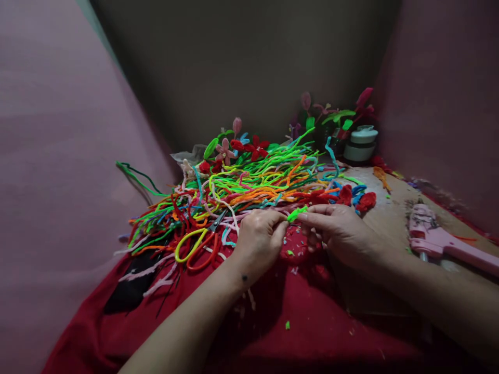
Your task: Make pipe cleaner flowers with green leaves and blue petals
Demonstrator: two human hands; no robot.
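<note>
My left hand [259, 236] and my right hand [339, 228] meet over a red cloth [296, 317]. Both pinch a short bright green pipe cleaner piece [297, 212] between fingertips, the left from the left side, the right from the right. Just beyond the hands lies a big tangled pile of pipe cleaners [249, 187] in green, orange, red, blue and pink. Scissors [198, 244] with yellow and red handles rest on the pile to the left of my left hand.
Finished pipe-cleaner flowers [249, 148] stand behind the pile, more flowers [335, 114] by a white jar [360, 143] at the back right. A pink glue gun [440, 239] lies on the right. Pink walls close in on both sides. Small green scraps dot the cloth.
</note>
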